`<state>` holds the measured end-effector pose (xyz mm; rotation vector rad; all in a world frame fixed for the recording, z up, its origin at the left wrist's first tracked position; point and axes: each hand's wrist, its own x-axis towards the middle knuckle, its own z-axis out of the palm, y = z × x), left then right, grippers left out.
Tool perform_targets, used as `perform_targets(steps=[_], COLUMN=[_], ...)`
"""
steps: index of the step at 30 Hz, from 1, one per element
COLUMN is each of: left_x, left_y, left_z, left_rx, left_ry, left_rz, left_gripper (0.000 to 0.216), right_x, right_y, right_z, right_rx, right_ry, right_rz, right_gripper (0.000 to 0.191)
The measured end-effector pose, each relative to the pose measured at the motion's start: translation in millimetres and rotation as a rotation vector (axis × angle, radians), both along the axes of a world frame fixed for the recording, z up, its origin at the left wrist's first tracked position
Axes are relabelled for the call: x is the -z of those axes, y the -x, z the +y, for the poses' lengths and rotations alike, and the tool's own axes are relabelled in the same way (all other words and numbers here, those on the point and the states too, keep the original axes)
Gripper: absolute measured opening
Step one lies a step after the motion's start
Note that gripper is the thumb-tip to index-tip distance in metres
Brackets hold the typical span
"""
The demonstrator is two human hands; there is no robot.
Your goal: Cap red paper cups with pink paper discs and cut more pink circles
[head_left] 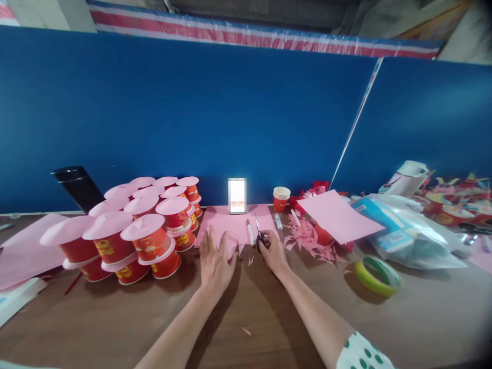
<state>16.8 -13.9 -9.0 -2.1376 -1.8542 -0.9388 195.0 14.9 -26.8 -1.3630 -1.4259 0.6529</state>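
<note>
My left hand (216,259) rests flat with fingers spread on the front edge of a pink paper sheet (219,218). A smaller pink paper piece (231,243) lies under its fingers, partly covered. Black-handled scissors (258,225) are in my right hand (273,252), the blades pointing away from me over the pink sheet. Whether the blades are apart is too small to tell. Just left of the scissors lies a white marker (249,233). A few tiny pink scraps (250,261) are scattered on the table between my hands.
Stacked red paper cups (148,248) with pink paper discs (142,226) stand left, before a black flask (79,187). Rightward are a cup (282,199), pink shreds (307,241), a pink sheet (338,215), a plastic bag (407,236) and yellow-green tape (371,282). A blue partition (230,113) rises behind.
</note>
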Motion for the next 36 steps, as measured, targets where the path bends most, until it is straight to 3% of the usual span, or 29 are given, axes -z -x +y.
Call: perform_targets(steps=[6, 14, 31, 36], left_x=[4.9, 3.6, 10.6, 6.4], left_y=[-3.8, -5.1, -7.2, -6.5], left_z=[2.2, 3.9, 3.6, 2.0], left_rx=[0.372, 0.591, 0.615, 0.650], left_ry=[0.164, 0.228, 0.204, 0.187], left_rz=[0.122, 0.106, 0.053, -0.069], left_gripper=[0.031, 0.019, 0.028, 0.024], right_x=[-0.7, -0.9, -3.8, -3.8], right_y=[0.3, 0.8, 0.3, 1.2], right_z=[-0.2, -0.5, -2.2, -2.1], right_rx=[0.020, -0.013, -0.009, -0.003], right_ry=[-0.010, -0.011, 0.003, 0.007], right_rz=[-0.008, 0.015, -0.002, 0.000], right_gripper=[0.025, 0.026, 0.026, 0.026])
